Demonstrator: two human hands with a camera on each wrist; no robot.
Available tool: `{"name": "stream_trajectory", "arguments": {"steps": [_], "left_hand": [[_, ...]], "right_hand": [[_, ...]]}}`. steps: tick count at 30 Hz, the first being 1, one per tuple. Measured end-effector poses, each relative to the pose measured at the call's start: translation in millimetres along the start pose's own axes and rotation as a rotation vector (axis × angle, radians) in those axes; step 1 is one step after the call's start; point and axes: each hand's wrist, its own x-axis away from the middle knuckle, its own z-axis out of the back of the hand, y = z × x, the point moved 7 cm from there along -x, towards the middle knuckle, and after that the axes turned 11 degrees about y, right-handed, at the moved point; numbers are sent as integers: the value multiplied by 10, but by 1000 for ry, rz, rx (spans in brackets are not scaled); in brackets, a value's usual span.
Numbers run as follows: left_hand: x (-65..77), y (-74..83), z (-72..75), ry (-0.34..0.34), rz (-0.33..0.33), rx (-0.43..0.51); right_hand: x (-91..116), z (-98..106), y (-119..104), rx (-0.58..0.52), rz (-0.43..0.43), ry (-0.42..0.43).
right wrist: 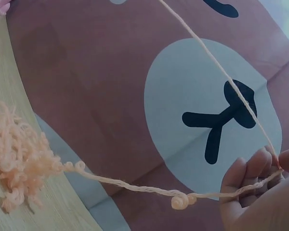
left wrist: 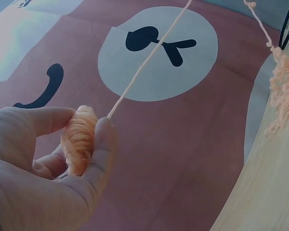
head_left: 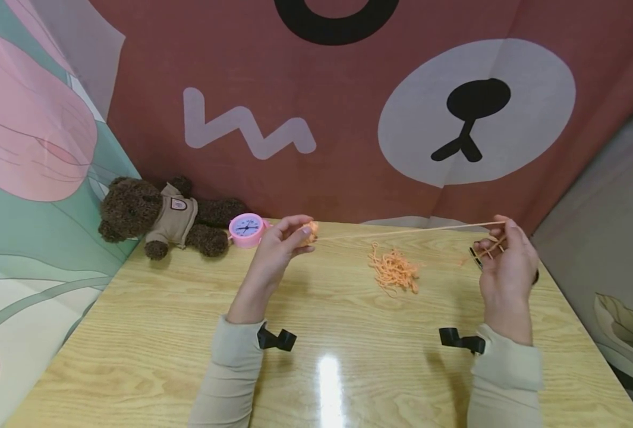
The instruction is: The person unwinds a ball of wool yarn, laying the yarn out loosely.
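A small wound ball of orange yarn [head_left: 311, 233] is pinched between the thumb and fingers of my left hand [head_left: 276, 252], raised over the back of the table. Its wraps show clearly in the left wrist view, where the ball [left wrist: 78, 142] looks narrow and oval. From it a taut strand [head_left: 412, 230] stretches across to my right hand [head_left: 510, 267], which pinches it between thumb and forefinger. Below that pinch, the yarn [right wrist: 130, 185] crosses the curled fingers and runs, with a small knotted curl in it, to a loose tangled pile [head_left: 393, 270] on the tabletop between the hands.
A brown teddy bear [head_left: 174, 217] in a beige shirt lies at the table's back left, with a pink alarm clock [head_left: 246, 230] by its feet. Behind my right hand is a partly hidden dark-rimmed object [head_left: 475, 257]. A printed cloth [head_left: 348, 172] hangs behind the wooden table [head_left: 156, 333].
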Motion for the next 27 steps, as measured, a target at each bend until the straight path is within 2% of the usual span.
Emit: {"name": "stream_trajectory", "arguments": {"steps": [8,15,21,27], "left_hand": [[-11,33,84,60,-10,66],[-34,59,144,100,-22,116],[-40,76,188,131,-29,155],[-42,94,227,154,-28,176]], "right_hand": [[-42,54,-16,-27,11,41],[-43,58,-21,-5,21,48],[-40,58,-45,-85,19,46],[-55,88,-57,-93,10,77]]}}
